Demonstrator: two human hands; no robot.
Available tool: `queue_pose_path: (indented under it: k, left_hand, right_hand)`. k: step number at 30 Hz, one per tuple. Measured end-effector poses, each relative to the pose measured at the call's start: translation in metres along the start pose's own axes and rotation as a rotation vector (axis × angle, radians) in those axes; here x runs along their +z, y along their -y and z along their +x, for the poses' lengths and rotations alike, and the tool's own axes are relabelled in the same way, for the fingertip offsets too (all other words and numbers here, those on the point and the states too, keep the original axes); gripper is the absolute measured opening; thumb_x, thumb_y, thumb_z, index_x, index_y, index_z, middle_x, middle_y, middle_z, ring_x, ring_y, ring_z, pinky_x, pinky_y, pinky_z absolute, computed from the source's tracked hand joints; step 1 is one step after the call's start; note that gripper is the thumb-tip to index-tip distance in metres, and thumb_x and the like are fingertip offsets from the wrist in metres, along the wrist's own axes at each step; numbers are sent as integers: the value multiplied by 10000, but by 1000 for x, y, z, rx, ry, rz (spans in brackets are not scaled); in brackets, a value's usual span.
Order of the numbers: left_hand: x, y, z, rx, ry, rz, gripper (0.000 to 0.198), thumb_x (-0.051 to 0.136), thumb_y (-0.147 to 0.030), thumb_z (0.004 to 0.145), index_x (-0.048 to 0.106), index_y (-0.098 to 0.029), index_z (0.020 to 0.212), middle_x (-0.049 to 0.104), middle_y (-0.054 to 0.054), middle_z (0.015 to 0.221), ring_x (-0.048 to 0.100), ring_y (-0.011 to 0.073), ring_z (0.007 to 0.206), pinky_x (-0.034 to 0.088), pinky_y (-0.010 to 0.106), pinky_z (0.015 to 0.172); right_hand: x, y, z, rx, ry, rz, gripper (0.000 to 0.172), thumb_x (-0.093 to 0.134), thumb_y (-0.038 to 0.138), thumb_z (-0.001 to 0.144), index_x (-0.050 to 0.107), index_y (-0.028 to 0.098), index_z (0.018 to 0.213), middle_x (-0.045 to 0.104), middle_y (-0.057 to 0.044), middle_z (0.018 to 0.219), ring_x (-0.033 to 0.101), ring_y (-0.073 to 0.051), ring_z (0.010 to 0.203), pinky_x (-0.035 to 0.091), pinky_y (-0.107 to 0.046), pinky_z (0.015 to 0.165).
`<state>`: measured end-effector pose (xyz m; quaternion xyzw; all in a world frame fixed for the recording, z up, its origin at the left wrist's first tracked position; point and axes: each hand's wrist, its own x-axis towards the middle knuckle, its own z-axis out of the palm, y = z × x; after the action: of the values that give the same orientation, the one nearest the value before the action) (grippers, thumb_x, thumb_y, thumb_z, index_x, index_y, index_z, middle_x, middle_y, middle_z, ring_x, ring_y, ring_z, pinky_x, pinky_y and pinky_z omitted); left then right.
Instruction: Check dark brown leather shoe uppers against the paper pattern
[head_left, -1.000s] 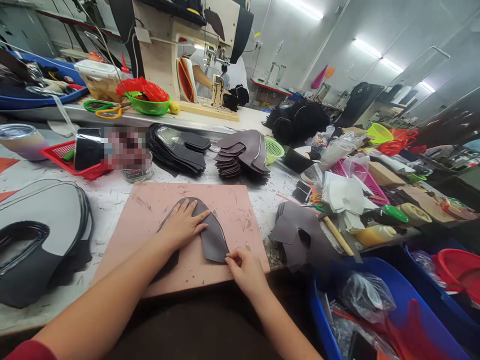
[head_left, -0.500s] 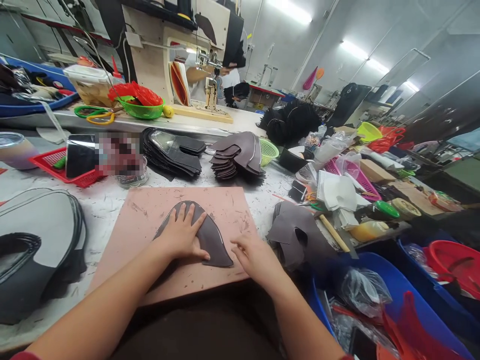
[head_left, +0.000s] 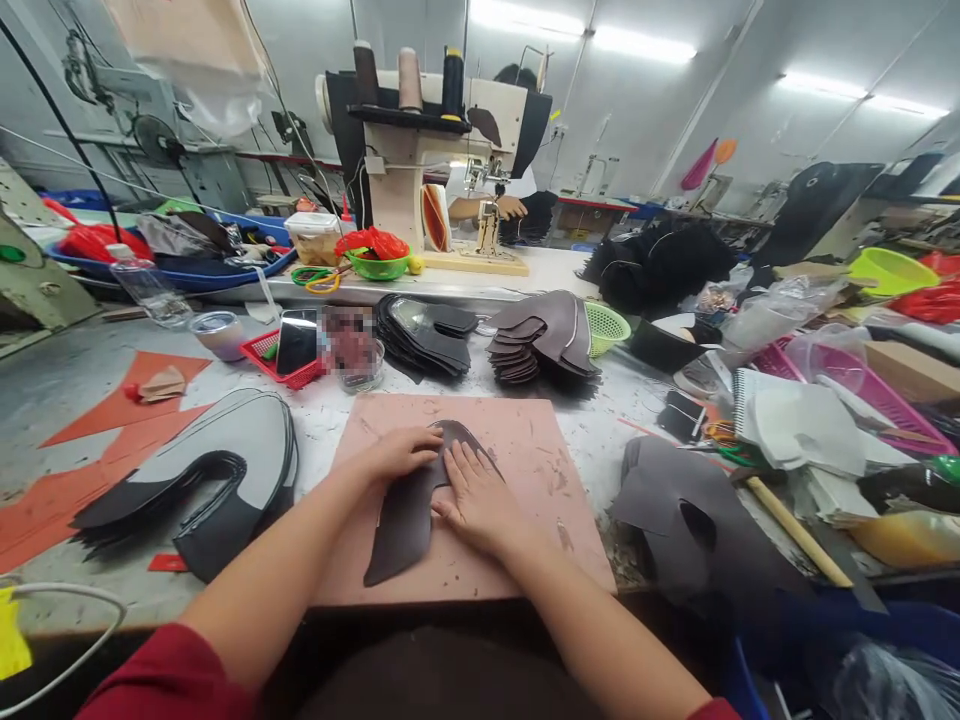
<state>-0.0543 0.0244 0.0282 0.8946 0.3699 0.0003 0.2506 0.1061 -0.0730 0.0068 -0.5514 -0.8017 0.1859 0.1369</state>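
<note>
Before you, a cluttered white table (head_left: 315,425) holds a pink board (head_left: 525,440). On it lies a curved dark piece (head_left: 403,535), one end towards you. Your right hand (head_left: 480,500) lies flat near its bend, fingers slightly spread; your left hand (head_left: 401,455) touches just beside, fingers together.

The right hand (head_left: 480,500) hides part of the dark curved piece (head_left: 401,540) beneath it; the left hand (head_left: 397,455) covers some of the piece's upper left side; ahead of the left hand, a pixelated object (head_left: 350,340) cannot be made out; farther beyond both hands, a sewing machine (head_left: 394,185) hides much of a co-worker (head_left: 512,207); well right of the right hand, the picture's edge cuts off a blue bin (head_left: 915,628).
</note>
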Motion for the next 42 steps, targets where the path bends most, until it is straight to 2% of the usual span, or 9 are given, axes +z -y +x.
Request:
queue_pose_path:
  k: [5,8,13,21,29,34,37,40,42]
  left_hand:
    - [14,8,-9,69,-26,138,526,459,-435,794,381,-204,1259,308,68,1383,205,217,1288,133,423,1047]
    - [14,12,-11,129,16,277,718,484,-556,730,282,-186,1312,263,106,1397,154,248,1299,132,464,1034]
    - [10,15,-18,235,48,386,894,465,-647,669,183,-133,1345,167,172,1411,115,277,1303,111,478,1027]
    - [15,9,-56,355,115,365,845,403,-664,692,206,-166,1345,170,151,1414,129,295,1298,67,480,1034]
    - [33,-3,-117,364,89,275,884,443,-666,668,171,-180,1355,198,157,1410,174,316,1284,151,463,1032]
    - [33,-34,-104,170,-114,372,343,373,-371,847,574,-155,1023,581,132,1084,520,253,1023,403,402,871]
    - [39,-50,-75,-18,-222,423,288,322,-152,843,606,-129,801,620,103,797,583,214,776,473,364,700]
    - [52,-54,-57,-105,-318,425,285,375,-209,835,576,-91,1000,587,158,1041,530,261,997,439,407,820]
    - [61,-50,-55,-127,-310,369,489,417,-374,818,449,-69,1199,447,189,1261,388,295,1178,362,433,933]
  right_hand:
    - [-26,4,17,27,157,-91,518,274,347,866,322,67,1298,322,-149,1363,286,-230,1247,255,-375,1002]
    - [-33,5,29,53,96,-174,455,301,235,843,355,144,1285,507,-98,1216,472,-211,1075,389,-342,866]
    - [-22,12,30,71,3,-325,461,324,227,830,366,140,1281,543,-112,1149,496,-239,990,418,-362,785]
    - [-10,15,17,84,14,-287,594,354,416,826,313,66,1304,351,-174,1340,309,-260,1216,266,-395,970]
    - [-4,16,6,96,178,-193,925,411,718,632,144,221,1364,40,-137,1443,-24,-322,1298,45,-483,1011]
    - [-7,16,9,69,242,-134,1119,534,720,506,91,165,1370,-22,-165,1437,-102,-354,1281,-14,-513,1002]
    - [-21,9,13,50,266,15,1030,594,638,526,201,166,1354,131,-157,1428,60,-331,1296,90,-465,1020]
    - [-32,-6,16,222,41,188,685,510,459,712,344,137,1294,373,-138,1329,322,-245,1219,237,-355,992]
    - [-33,-17,19,400,-132,293,564,468,351,755,386,108,1257,478,-141,1225,440,-222,1114,317,-326,930]
